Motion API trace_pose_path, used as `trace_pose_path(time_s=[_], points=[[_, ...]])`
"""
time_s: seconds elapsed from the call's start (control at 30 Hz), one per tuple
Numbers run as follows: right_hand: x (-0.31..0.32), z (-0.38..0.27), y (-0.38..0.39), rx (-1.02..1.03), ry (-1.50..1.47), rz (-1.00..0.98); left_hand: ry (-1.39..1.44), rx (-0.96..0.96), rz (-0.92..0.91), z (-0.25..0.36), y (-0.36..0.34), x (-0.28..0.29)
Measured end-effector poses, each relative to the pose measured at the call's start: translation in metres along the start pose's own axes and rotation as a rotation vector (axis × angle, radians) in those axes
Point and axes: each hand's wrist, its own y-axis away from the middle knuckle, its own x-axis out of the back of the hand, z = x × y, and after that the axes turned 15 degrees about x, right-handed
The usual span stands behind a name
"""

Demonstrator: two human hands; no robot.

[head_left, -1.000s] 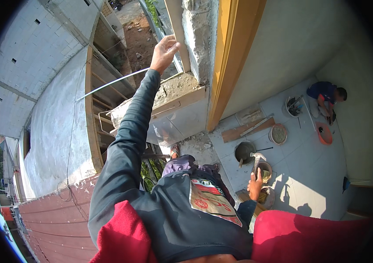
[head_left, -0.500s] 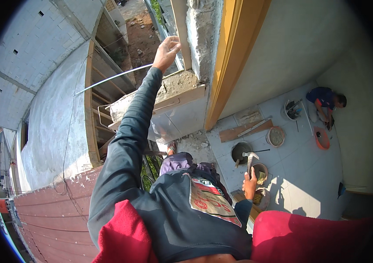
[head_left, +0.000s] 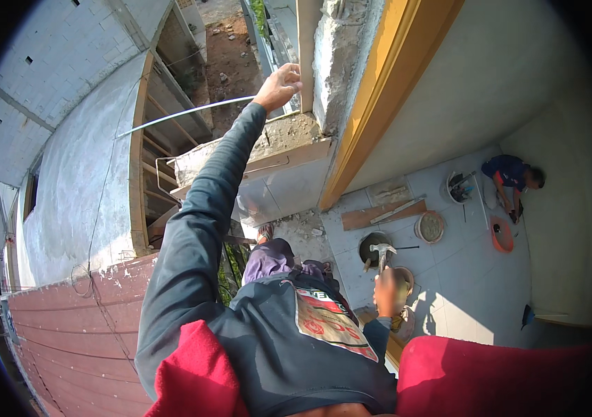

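Hammer with a grey metal head (head_left: 383, 251) stands head-up in the right hand (head_left: 384, 292), right of centre in the lower half of the frame. That hand's fingers are wrapped closely round the handle. Behind the hammer's head, in this view, sits a round dark bucket of grey mix (head_left: 361, 243) on the pale tiled floor (head_left: 457, 267).

At the upper centre, the left hand (head_left: 280, 87) reaches out on a dark sleeve to a narrow, upright, pale wooden board (head_left: 306, 55). Its fingers are bent at the board's left edge; whether they grip it, I cannot tell. Below that hand runs a rough, crusted concrete ledge (head_left: 282, 135), and right of the board rises a broken-faced concrete column (head_left: 334, 66) beside a long yellow-orange wooden beam (head_left: 388, 104).

A flat brown plank (head_left: 357, 219) lies on the tiles, right of centre. Farther right, a co-worker (head_left: 506, 172) crouches near an orange-red basin (head_left: 504, 247).
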Motion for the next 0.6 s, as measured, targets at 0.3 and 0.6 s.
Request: trace_pose_path(time_s=[0.3, 0.6], points=[[-0.005, -0.113, 0.017, 0.115, 0.037, -0.068, -0.101, -0.063, -0.367, 0.010, -0.021, 0.032], [-0.009, -0.276, 0.063, 0.142, 0.075, -0.014, -0.087, -0.156, -0.738, -0.024, -0.075, 0.015]])
